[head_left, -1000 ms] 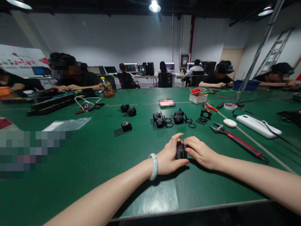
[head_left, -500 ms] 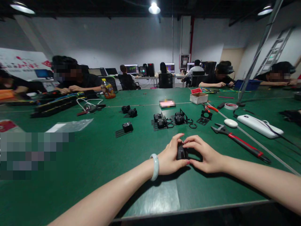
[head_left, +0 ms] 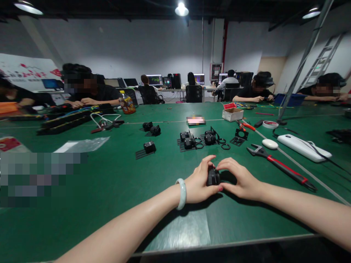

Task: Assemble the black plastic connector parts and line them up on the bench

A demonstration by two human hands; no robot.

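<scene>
Close to the table's front edge, my left hand (head_left: pixel 201 181) wraps round a black cable gland (head_left: pixel 214 176) on a small plate. A pale green bangle circles the left wrist. My right hand (head_left: pixel 236 178) closes on the fitting from the other side, its thumb and fingertips at the gland's ring end. Fingers hide part of the piece. Beyond the hands lie similar black fittings (head_left: pixel 188 143) on slotted brackets, with loose black ring nuts (head_left: pixel 225 147) beside them. A bare bracket (head_left: pixel 240 137) with a round hole rests to their right.
An adjustable wrench (head_left: pixel 282 166) lies on the green table (head_left: pixel 115 190) to the right, near a white oval object (head_left: pixel 270 144) and a white power bank-like device (head_left: pixel 303 147). Farther back are a small box (head_left: pixel 232 114), tape (head_left: pixel 270 124) and a bottle (head_left: pixel 127 103). Several people sit beyond.
My right fingers have shifted slightly at the ring end of the gland, and more of the black fitting shows between the hands. The left hand keeps its hold.
</scene>
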